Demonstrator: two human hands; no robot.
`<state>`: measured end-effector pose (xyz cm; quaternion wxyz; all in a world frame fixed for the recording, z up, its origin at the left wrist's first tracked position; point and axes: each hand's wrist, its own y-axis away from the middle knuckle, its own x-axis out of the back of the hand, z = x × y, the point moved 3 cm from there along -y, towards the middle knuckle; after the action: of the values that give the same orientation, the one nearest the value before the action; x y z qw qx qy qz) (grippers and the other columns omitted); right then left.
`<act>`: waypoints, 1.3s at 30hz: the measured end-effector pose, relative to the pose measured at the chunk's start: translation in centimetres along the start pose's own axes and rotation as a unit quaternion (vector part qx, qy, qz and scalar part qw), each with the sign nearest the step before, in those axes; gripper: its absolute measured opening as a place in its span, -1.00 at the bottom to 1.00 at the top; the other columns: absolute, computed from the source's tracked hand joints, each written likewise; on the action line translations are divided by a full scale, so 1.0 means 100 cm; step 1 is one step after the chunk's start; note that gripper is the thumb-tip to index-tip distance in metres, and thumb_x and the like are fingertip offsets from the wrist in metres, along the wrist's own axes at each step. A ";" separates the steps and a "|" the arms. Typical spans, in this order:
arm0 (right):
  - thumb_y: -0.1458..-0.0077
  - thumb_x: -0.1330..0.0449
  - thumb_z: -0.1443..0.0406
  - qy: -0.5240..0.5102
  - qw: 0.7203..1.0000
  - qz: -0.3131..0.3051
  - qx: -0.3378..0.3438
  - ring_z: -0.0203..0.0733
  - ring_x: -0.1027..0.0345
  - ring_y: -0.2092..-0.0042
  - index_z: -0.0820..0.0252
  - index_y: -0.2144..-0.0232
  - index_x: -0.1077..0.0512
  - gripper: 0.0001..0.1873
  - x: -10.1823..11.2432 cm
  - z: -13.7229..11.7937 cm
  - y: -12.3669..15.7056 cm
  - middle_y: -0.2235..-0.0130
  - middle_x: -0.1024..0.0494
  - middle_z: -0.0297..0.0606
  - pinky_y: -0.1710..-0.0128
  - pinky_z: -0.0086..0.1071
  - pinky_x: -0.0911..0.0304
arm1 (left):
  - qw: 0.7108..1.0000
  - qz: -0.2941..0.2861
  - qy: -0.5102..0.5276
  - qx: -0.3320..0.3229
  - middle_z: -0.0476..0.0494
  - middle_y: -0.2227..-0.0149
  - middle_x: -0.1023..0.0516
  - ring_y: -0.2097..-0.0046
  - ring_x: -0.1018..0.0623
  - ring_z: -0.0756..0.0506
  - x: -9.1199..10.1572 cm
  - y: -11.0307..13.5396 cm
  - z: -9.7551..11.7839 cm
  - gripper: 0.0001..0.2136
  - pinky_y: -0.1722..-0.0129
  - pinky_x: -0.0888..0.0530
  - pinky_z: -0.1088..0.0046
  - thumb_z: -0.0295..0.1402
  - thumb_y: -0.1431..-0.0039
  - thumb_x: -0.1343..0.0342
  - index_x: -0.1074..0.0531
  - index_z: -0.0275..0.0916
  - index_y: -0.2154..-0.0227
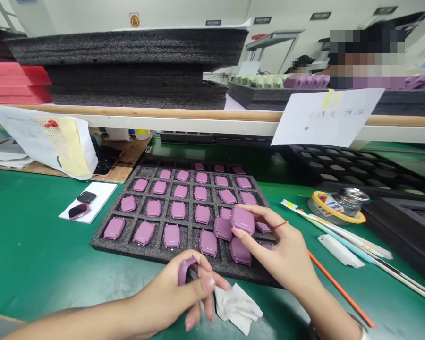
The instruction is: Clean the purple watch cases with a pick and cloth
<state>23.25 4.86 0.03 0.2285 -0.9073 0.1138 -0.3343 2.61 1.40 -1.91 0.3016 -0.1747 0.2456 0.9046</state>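
My right hand (279,245) grips a purple watch case (242,220) between thumb and fingers, over the right part of a black foam tray (127,251). Another purple case (223,228) lies just under it, tilted across the compartments. Curled in front of the tray, my left hand (184,293) holds a purple watch frame (182,272) with an open middle. A crumpled white wipe (238,309) is at its fingertips; whether the fingers grip it I cannot tell. Rows of purple watch cases (178,210) sit in the tray's compartments.
At left, two small dark-faced watch pieces (81,208) lie on a white pad (94,215). Right of the tray are a tape roll with a metal-capped container (340,206), brushes (357,250) and an orange stick (340,288). A shelf (184,123) with foam stacks (127,61) crosses behind; a person (368,56) is beyond.
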 end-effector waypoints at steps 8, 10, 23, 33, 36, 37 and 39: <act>-0.16 -0.28 0.12 0.022 0.996 -0.071 0.047 0.07 -0.47 -0.10 0.12 -0.11 -0.39 -0.51 -0.013 0.008 0.001 -0.08 -0.57 -0.07 -0.09 0.02 -0.38 | 0.999 0.036 -0.031 -0.002 -0.06 0.60 -0.49 0.64 -0.11 0.11 0.003 -0.001 0.008 -0.46 0.63 0.04 0.55 0.20 -0.22 0.00 -0.36 -0.27 0.45; -0.23 -0.22 0.09 -0.017 0.997 -0.038 0.066 0.05 -0.45 -0.11 0.10 -0.13 -0.34 -0.53 -0.009 -0.004 0.005 -0.08 -0.53 -0.04 -0.10 -0.01 -0.38 | 0.999 0.043 -0.018 -0.006 -0.03 0.57 -0.46 0.63 -0.08 0.12 0.004 -0.002 0.007 -0.44 0.61 0.03 0.53 0.20 -0.17 -0.07 -0.43 -0.30 0.42; -0.22 -0.26 0.33 -0.131 0.964 -0.114 0.201 -0.09 -0.53 0.03 0.08 0.36 -0.48 -0.92 -0.027 -0.063 0.030 0.12 -0.62 -0.18 -0.01 -0.24 -0.47 | 0.990 0.042 0.138 0.007 -0.02 0.49 -0.41 0.51 -0.27 0.07 0.003 -0.006 0.002 -0.52 0.54 -0.03 0.54 0.10 -0.08 -0.27 -0.52 -0.31 0.32; -0.18 -0.32 0.11 -0.338 0.931 0.097 -0.093 -0.31 -0.49 0.57 0.14 0.46 -0.48 -0.73 -0.005 -0.027 0.016 0.42 -0.62 -0.28 0.46 -0.41 -0.53 | 0.996 -0.010 0.091 0.004 -0.19 0.38 -0.57 0.59 -0.21 0.10 0.001 -0.002 0.007 -0.43 0.56 -0.06 0.52 0.12 -0.29 0.02 -0.62 -0.33 0.17; -0.17 -0.33 0.14 -0.354 0.926 0.093 -0.096 -0.17 -0.66 0.30 0.12 0.36 -0.50 -0.81 -0.006 -0.026 0.015 0.32 -0.69 -0.26 0.22 -0.38 -0.59 | 0.996 -0.011 0.091 0.009 -0.20 0.37 -0.57 0.57 -0.23 0.09 0.001 -0.002 0.007 -0.43 0.55 -0.08 0.52 0.12 -0.29 0.02 -0.62 -0.32 0.16; -0.18 -0.33 0.16 -0.354 0.927 0.090 -0.088 -0.15 -0.66 0.19 0.10 0.29 -0.51 -0.85 -0.006 -0.028 0.016 0.23 -0.70 -0.24 0.13 -0.37 -0.58 | 0.996 -0.010 0.090 0.009 -0.20 0.37 -0.57 0.57 -0.23 0.08 0.002 -0.001 0.006 -0.43 0.54 -0.08 0.52 0.13 -0.29 0.03 -0.62 -0.31 0.15; -0.20 -0.32 0.24 -0.338 0.935 0.088 -0.063 -0.14 -0.62 0.04 0.05 0.17 -0.49 -0.85 -0.006 -0.032 0.019 0.09 -0.68 -0.23 0.00 -0.35 -0.53 | 0.996 -0.010 0.087 0.008 -0.21 0.36 -0.57 0.56 -0.23 0.08 0.002 -0.001 0.006 -0.42 0.54 -0.09 0.52 0.13 -0.29 0.04 -0.62 -0.31 0.13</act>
<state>20.60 2.29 0.90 0.2244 -0.9656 0.1299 0.0217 2.45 1.90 -1.52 0.2897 -0.2532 0.2764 0.8807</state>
